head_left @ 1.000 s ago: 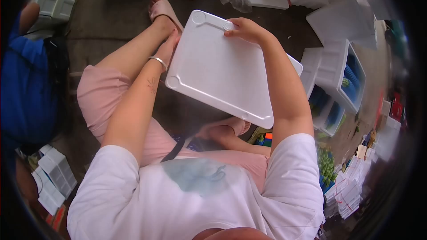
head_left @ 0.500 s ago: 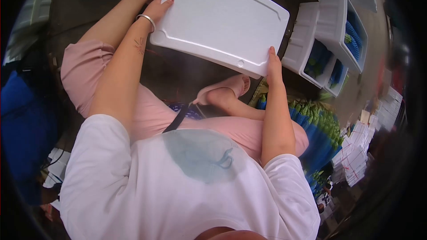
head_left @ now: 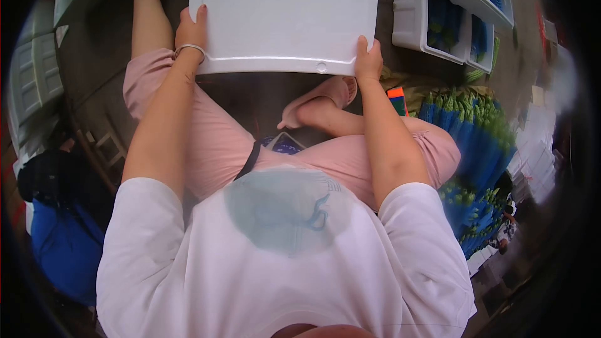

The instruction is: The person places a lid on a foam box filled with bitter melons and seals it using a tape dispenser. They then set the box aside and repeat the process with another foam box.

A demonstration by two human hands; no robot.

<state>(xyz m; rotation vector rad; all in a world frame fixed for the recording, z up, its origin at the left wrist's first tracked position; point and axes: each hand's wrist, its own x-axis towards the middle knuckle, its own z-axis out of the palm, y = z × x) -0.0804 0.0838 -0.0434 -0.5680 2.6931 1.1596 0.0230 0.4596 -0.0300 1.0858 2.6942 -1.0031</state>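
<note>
A white foam box lid (head_left: 285, 15) lies across my front, its flat top facing me and its far edge near the top of the head view. My left hand (head_left: 191, 31), with a bracelet at the wrist, grips the lid's left side, thumb on top. On the opposite side, near the close corner, my right hand (head_left: 369, 59) is closed on the edge, thumb up. The fingers under both edges are hidden, as is whatever is below the lid.
White foam boxes (head_left: 410, 15) holding blue netting and greens stand at the right. Bundles of green stalks in blue wrapping (head_left: 466, 125) lie beside my right knee, near a small orange object (head_left: 396, 93). White boxes (head_left: 37, 75) and a blue item (head_left: 66, 247) are at the left.
The lid has turned from slanted to nearly level and sits further left and higher in view. Both hands stay on its sides. My view has turned too.
</note>
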